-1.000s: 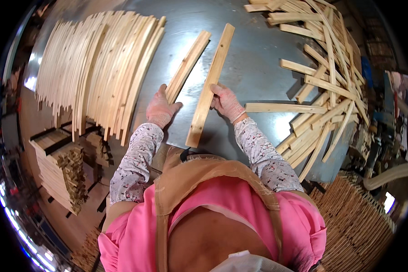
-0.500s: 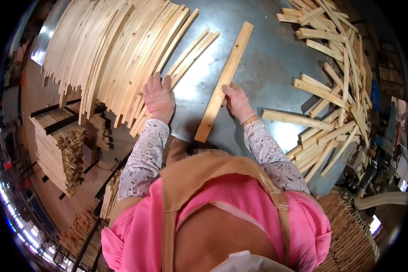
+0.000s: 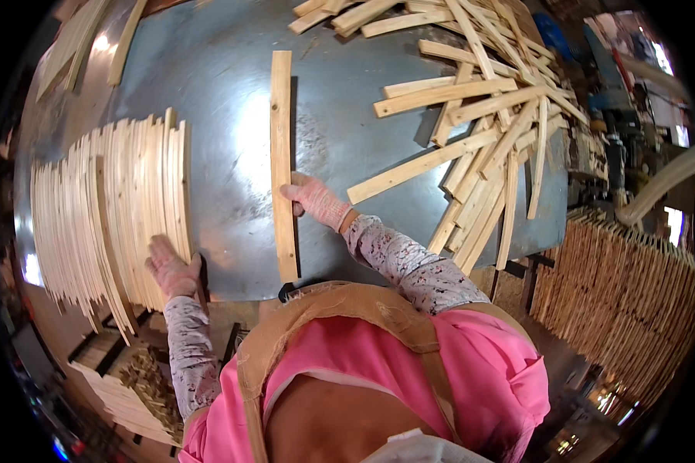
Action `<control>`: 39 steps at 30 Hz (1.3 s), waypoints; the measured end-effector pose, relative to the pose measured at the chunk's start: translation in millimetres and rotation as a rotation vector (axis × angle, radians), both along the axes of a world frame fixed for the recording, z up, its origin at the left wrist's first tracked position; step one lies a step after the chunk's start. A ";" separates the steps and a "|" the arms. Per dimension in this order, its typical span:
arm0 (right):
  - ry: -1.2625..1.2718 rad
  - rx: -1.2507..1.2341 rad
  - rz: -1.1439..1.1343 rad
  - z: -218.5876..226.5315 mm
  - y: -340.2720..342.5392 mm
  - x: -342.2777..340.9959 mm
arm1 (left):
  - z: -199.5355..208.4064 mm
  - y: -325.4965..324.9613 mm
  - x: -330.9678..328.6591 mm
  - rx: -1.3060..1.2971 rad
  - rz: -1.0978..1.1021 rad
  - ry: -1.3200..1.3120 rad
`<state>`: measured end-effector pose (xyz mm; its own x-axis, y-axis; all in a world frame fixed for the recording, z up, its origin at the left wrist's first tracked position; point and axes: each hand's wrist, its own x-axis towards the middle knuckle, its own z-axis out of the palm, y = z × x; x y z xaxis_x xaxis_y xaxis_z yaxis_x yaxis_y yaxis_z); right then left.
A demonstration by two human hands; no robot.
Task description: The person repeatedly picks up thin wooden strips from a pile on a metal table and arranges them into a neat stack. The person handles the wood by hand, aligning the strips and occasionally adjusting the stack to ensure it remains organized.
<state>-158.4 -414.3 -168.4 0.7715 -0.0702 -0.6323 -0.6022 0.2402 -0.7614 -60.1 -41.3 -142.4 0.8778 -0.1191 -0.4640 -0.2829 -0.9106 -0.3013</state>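
My right hand (image 3: pixel 313 199), in a pinkish work glove, grips a long wooden slat (image 3: pixel 282 147) by its right edge, thumb on top. The slat runs almost straight away from me over the metal table, with a few dark knots in its face. My left hand (image 3: pixel 173 268), gloved the same way, lies with fingers stretched out on the near right part of a row of wooden strips (image 3: pixel 135 193). These strips stand packed side by side, and the thumb is by the row's right edge. The slat and the row are apart.
A loose heap of slats (image 3: pixel 486 100) covers the table's right side, one slat (image 3: pixel 421 166) jutting toward my right arm. More strips (image 3: pixel 73 46) lie at the far left. Stacked wood (image 3: pixel 143 386) stands below left, and a tall stack (image 3: pixel 618 301) beyond the table's right edge (image 3: pixel 552 231).
The view has turned, so the row and heap appear shifted. Loose strips beside the row now sit against it, with my left hand on them. My right hand keeps hold of the slat.
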 end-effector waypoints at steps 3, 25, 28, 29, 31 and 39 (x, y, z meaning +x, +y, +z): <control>0.012 -0.017 0.002 9.8 -25.0 -16.0 | 12.4 -3.9 6.2 0.054 0.078 0.040; -0.152 -0.906 -1.141 -43.3 -382.4 -40.2 | -12.8 -462.9 46.7 -1.168 0.035 0.566; -0.137 -0.689 -1.070 -40.6 -337.2 -56.8 | -34.6 -459.2 18.3 -1.081 0.108 0.831; -0.086 -0.630 -1.032 -34.3 -311.5 -64.7 | -19.5 -442.5 2.7 -1.067 0.198 0.925; -0.058 -0.483 -0.941 -30.3 -247.7 -86.3 | -38.1 -402.5 -23.0 -1.078 0.328 0.950; -0.242 -0.383 -0.269 -63.3 -156.6 -44.1 | -36.8 -368.3 19.6 -1.732 0.640 1.022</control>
